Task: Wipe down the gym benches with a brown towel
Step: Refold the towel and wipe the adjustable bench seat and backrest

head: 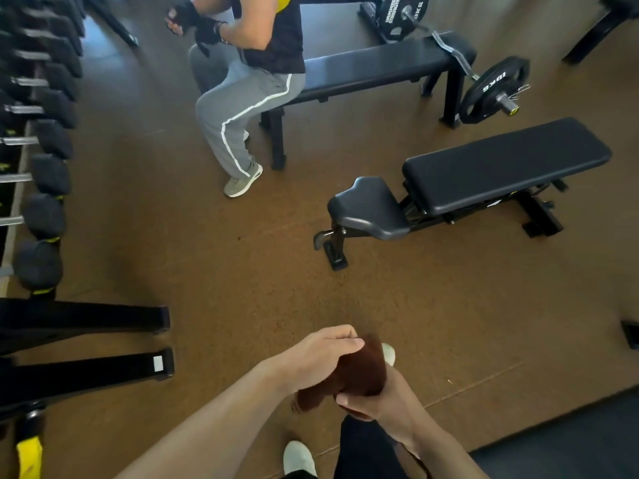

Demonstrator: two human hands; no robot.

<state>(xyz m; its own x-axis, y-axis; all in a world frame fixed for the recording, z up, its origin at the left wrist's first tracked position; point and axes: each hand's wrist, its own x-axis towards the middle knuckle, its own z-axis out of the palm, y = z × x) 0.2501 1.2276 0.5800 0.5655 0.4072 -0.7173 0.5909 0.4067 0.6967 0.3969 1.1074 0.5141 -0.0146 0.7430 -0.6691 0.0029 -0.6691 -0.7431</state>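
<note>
Both hands hold the brown towel (349, 375) low over the brown floor (242, 271). Left hand (321, 357) curls over its top; right hand (373, 399) grips its lower edge. Adjustable bench (484, 174) stands ahead to the right, well apart. Beyond it, another person (256, 81) sits on a flat bench (373, 67). Dumbbell rack (41, 167) at left.

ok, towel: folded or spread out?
Folded, bunched. The towel is a compact wad held between both hands: left hand grips its top, right hand its lower end. None of it hangs open.
</note>
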